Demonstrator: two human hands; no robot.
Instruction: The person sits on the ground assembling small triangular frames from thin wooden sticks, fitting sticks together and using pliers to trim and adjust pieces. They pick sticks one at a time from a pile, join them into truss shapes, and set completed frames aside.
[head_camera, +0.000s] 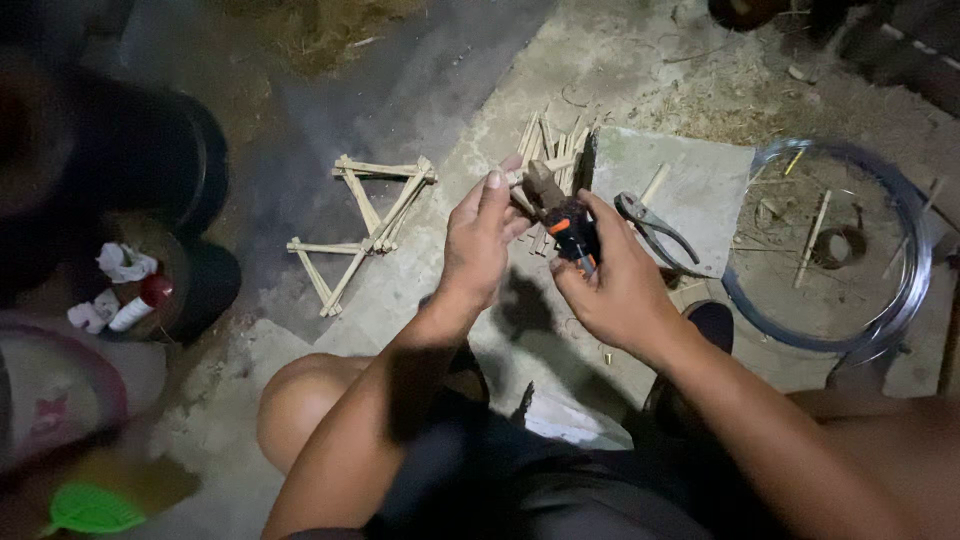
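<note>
Seated low, bare knee (300, 400) and dark shorts (520, 480) nearest the lens. Left hand (478, 240) raised over the concrete floor (420, 290), fingers loosely curled, fingertips pinching a short wooden piece (540, 185) at its end. Right hand (612, 280) closed around a small dark tool with an orange band (572, 232), held just beside the wooden piece; exact kind of tool not clear. Beyond the right hand, metal pliers (655, 228) lying on a flat grey slab (690, 190), handles spread. Further right, a coil of clear tubing (915, 250) ringing a patch of dusty ground with a few loose sticks (812, 240) and a small dark ring (838, 246) inside. Left of the hands, two triangle frames of thin pale sticks (365, 225) flat on the floor, well apart from the hands. Loose bundle of like sticks (548, 140) behind the hands at the slab's edge. Far left, dark round container (190, 290) holding crumpled white scraps and a red-capped item (150, 295). Green plastic object (90, 508) at bottom-left corner. Floor rough, cracked, strewn with dry fibre at far edge.
</note>
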